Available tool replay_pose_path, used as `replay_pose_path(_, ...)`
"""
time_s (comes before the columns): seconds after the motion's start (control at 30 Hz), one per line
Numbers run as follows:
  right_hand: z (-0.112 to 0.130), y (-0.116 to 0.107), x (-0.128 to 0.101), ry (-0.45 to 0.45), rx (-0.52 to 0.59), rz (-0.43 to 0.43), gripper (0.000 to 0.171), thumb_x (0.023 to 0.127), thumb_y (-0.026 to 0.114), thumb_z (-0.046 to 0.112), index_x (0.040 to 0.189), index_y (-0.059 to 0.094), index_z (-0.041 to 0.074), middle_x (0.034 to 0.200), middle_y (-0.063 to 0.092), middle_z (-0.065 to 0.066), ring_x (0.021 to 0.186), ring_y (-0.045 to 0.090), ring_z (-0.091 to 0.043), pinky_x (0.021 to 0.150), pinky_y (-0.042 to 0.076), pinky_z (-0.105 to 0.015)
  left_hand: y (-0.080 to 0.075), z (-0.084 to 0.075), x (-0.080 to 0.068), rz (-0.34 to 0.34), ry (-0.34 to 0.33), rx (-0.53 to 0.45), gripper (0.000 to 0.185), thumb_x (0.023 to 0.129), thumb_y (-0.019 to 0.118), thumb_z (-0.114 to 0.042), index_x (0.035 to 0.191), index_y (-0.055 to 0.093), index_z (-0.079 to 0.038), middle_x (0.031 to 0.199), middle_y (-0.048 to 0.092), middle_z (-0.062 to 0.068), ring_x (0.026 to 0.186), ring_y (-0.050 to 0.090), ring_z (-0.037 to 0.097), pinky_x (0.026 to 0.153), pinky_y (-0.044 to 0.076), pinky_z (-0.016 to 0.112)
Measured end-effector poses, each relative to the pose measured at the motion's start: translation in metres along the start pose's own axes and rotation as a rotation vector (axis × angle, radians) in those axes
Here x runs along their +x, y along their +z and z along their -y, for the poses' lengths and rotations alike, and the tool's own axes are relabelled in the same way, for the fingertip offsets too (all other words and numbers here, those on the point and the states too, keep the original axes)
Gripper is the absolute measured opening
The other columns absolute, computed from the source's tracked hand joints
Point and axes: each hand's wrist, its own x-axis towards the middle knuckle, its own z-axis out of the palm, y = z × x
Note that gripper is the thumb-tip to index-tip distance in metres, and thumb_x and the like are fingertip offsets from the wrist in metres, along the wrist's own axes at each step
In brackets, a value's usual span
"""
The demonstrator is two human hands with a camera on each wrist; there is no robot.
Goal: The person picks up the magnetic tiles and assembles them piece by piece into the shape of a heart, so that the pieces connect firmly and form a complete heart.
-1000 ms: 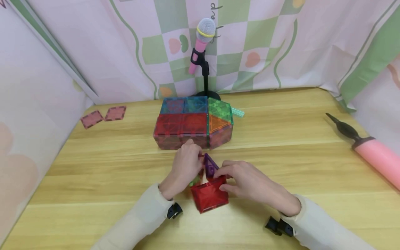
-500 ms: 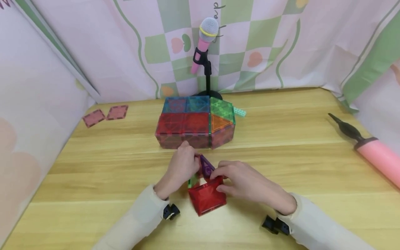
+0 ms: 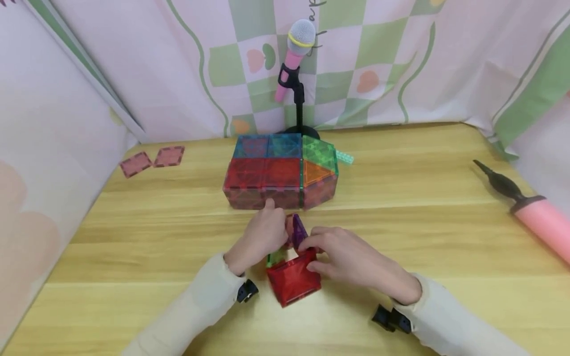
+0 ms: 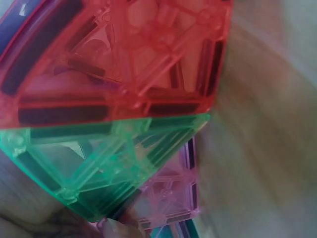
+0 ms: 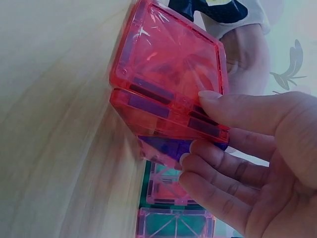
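Note:
Both hands work on a small build of magnetic tiles near the table's front middle. Its near face is a red square tile (image 3: 295,280) (image 5: 171,74); a purple triangle tile (image 3: 299,229) (image 5: 171,148) stands at its far side and a green tile (image 3: 275,257) (image 4: 99,168) shows at its left. My left hand (image 3: 262,237) grips the build's left far side, fingers curled over the tiles. My right hand (image 3: 343,254) pinches the red tile's top edge and the purple triangle with thumb and fingertips (image 5: 210,96). A larger flat box of red, blue, green and orange tiles (image 3: 278,173) lies just beyond.
A pink toy microphone on a black stand (image 3: 296,54) rises behind the large box. Two pink square tiles (image 3: 151,160) lie at the far left. A pink hand pump (image 3: 527,210) lies at the right edge. Patterned cloth walls the table on three sides.
The purple triangle has swung up and closer against the small build between the hands. Both hands stay on it; the red tile shifted slightly left.

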Motion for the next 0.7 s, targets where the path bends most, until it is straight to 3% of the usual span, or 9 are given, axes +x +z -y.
replay_pose_path(0.17, 0.000, -0.002, -0.001, -0.017, 0.006, 0.004, 0.020, 0.080, 0.076, 0.012, 0.100, 0.072, 0.011, 0.084, 0.060, 0.006, 0.071, 0.054, -0.007, 0.062, 0.045, -0.019, -0.002, -0.005, 0.000, 0.063, -0.012, 0.039, 0.014, 0.088, 0.057, -0.002, 0.074, 0.063, -0.002, 0.099, 0.049, 0.014, 0.058, 0.050, 0.016, 0.046, 0.042, 0.023)
replay_pose_path(0.3, 0.000, -0.003, -0.001, -0.034, 0.010, 0.003, 0.020, 0.080, 0.075, 0.011, 0.100, 0.072, 0.011, 0.084, 0.060, 0.006, 0.071, 0.054, -0.005, 0.062, 0.045, -0.019, -0.001, -0.005, 0.000, 0.077, -0.009, 0.063, 0.015, 0.088, 0.057, -0.003, 0.075, 0.063, -0.001, 0.099, 0.051, 0.016, 0.056, 0.050, 0.016, 0.045, 0.042, 0.022)
replay_pose_path(0.53, 0.002, -0.002, -0.001, -0.020, -0.017, 0.014, 0.019, 0.079, 0.076, 0.013, 0.097, 0.073, 0.014, 0.084, 0.059, 0.007, 0.071, 0.054, -0.005, 0.062, 0.046, -0.019, -0.005, -0.002, -0.001, 0.145, -0.115, 0.029, 0.018, 0.089, 0.059, -0.009, 0.075, 0.064, 0.000, 0.129, 0.045, 0.026, 0.049, 0.049, 0.013, 0.040, 0.041, 0.021)
replay_pose_path(0.7, 0.002, -0.006, -0.002, 0.012, -0.051, 0.030, 0.021, 0.079, 0.077, 0.014, 0.099, 0.073, 0.014, 0.083, 0.058, 0.008, 0.070, 0.053, -0.005, 0.061, 0.044, -0.019, -0.009, 0.008, -0.004, 0.170, -0.145, -0.029, 0.018, 0.085, 0.059, -0.008, 0.067, 0.057, -0.005, 0.126, 0.047, 0.025, 0.049, 0.046, 0.012, 0.042, 0.039, 0.022)
